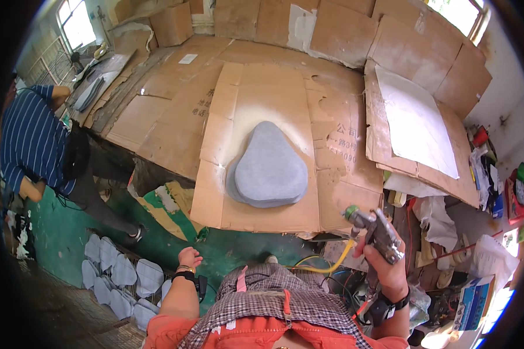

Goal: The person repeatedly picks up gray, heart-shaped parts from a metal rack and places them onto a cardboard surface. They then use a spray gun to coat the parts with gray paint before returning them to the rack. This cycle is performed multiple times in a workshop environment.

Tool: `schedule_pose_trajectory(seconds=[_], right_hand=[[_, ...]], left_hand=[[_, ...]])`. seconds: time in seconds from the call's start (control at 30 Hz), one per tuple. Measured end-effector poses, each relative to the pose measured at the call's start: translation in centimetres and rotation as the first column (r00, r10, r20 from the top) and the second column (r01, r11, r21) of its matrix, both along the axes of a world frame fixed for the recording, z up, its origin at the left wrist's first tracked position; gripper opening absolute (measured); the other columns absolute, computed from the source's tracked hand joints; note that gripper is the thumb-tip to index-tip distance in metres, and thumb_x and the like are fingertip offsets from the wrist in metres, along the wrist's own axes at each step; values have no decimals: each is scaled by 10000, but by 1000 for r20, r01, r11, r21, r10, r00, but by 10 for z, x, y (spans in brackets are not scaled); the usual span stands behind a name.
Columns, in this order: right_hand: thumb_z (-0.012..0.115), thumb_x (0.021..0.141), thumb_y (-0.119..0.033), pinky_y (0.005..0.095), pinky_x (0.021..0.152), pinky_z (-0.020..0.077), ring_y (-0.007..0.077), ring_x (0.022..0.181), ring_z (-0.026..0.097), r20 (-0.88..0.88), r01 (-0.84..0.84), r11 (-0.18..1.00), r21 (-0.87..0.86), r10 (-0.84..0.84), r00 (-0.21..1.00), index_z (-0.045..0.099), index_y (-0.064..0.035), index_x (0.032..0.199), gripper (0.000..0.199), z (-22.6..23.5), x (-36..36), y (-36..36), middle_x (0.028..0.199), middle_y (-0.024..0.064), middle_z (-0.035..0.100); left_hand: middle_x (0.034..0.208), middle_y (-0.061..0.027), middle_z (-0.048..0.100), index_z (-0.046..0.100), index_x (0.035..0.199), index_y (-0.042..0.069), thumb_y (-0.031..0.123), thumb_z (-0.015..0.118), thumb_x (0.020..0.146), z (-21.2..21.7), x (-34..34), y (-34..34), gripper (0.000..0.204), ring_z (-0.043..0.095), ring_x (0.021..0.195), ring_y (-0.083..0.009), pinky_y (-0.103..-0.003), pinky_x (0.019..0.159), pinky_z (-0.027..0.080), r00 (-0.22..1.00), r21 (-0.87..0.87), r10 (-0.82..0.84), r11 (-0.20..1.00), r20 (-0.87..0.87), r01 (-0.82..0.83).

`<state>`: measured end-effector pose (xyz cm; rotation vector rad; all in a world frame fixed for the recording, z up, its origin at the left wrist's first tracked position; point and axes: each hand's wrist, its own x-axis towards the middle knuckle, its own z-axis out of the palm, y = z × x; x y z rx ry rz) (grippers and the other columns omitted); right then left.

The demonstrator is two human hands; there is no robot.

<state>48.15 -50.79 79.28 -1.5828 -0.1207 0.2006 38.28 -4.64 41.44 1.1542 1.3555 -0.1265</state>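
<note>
In my right hand point(384, 262) is a metal spray gun point(378, 232), its nozzle pointing left, with a yellow hose point(339, 263) running beside it. The gun is raised over the front right corner of the bench. My left hand point(190, 258) hangs in front of the bench edge, fingers loosely bent and slightly apart, nothing in it. A stack of grey, rounded-triangular pads point(271, 166) lies on a cardboard sheet point(221, 200); a lower pad shows along its left side. Neither hand touches the stack. Pale overspray marks the cardboard around it.
Several grey pads point(150, 278) lie on a rack at the lower left. A person in a striped shirt point(35, 136) works at the left. A white sheet on cardboard point(416, 125) slants at the right, above bags and a blue box point(476, 302).
</note>
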Motion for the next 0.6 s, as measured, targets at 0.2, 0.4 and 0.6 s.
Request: schedule_pose_trajectory(seconds=[0.2,0.4,0.6], right_hand=[[613,820,-16,269,706,495,135,750,599,-40,123,988,-98,-127,991,427,41,1276,496,0,-5,-16,859,62,599],[655,798,-58,269,713,496,136,753,599,-212,57,991,-121,-81,974,438,60,1259,524,6,-35,-39,840,78,610],[678,791,-79,284,760,472,135,818,578,-97,-5,997,-72,-2,995,458,33,1265,535,9,-13,-32,892,73,614]], left_hand=[[865,-95,612,544,1115,47,-2,513,797,26,18,9,323,606,618,-180,-264,495,458,975,238,168,951,144,-199],[872,-107,658,613,983,-5,45,562,796,63,70,37,201,629,785,-181,-302,725,499,961,860,-100,478,257,-181],[831,-102,659,646,919,20,56,576,798,97,180,-27,145,619,740,-176,-299,705,498,829,809,-511,573,226,132]])
